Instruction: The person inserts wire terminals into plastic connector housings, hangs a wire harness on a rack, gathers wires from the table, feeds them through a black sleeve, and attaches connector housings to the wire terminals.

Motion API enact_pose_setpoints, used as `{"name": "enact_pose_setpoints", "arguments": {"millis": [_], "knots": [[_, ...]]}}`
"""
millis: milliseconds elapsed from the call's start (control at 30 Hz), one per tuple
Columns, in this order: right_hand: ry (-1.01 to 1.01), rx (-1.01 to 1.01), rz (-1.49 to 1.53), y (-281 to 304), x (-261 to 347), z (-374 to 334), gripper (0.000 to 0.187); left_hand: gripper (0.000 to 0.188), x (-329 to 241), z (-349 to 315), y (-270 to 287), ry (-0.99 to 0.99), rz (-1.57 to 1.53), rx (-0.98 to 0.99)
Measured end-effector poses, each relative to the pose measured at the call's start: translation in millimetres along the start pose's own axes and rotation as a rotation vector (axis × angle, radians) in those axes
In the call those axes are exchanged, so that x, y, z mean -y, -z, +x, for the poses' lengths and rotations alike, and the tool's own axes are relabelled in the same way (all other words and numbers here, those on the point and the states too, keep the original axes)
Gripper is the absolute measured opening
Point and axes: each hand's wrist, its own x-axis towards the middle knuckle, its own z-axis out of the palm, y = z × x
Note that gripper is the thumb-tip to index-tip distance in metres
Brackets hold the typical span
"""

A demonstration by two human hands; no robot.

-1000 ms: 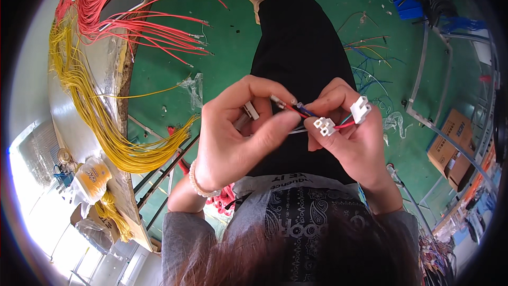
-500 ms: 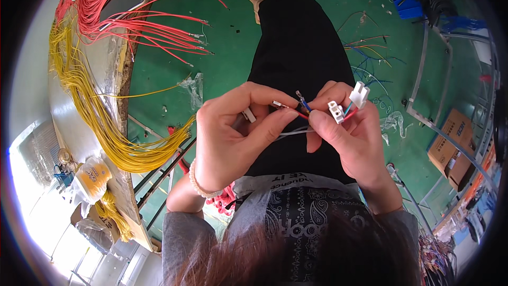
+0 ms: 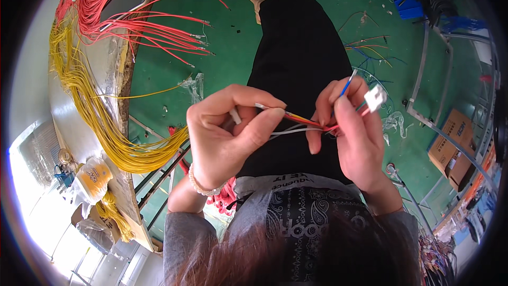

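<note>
Between the thumb and forefinger of my left hand (image 3: pixel 233 127) are pinched the ends of several thin wires (image 3: pixel 304 119), yellow and red among them. A white plug housing (image 3: pixel 235 116) is tucked in that same palm. Grey wires run across from it to my right hand (image 3: pixel 357 132). My right thumb and fingers grip a blue wire (image 3: pixel 346 83), whose pale tip points up and away. A white connector (image 3: pixel 375 98) sticks out beside the right fingers, blurred, with a red wire near it. The wires between the hands are stretched nearly straight.
Bundles of red wires (image 3: pixel 153 26) and yellow wires (image 3: pixel 121 148) hang over the edge of the workbench (image 3: pixel 119 106) at my left. Loose coloured wires (image 3: pixel 370 53) lie on the green floor. A cardboard box (image 3: pixel 452 148) and metal frames stand at right.
My hands have drawn apart, the right one moving right. More wire shows between them. The blue wire now stands up from the right fingers, and the white connectors there have shifted right.
</note>
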Motion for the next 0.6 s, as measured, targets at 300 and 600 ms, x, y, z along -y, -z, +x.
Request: {"name": "enact_pose_setpoints", "arguments": {"millis": [300,600], "knots": [[0.063,0.145,-0.592,1,1,1,0.011,0.007,-15,-4,-3,0.032,-0.142,-0.133],[0.093,0.133,-0.426,2,-7,6,0.009,0.01,-16,2,-1,0.121,-0.143,0.034]]}}
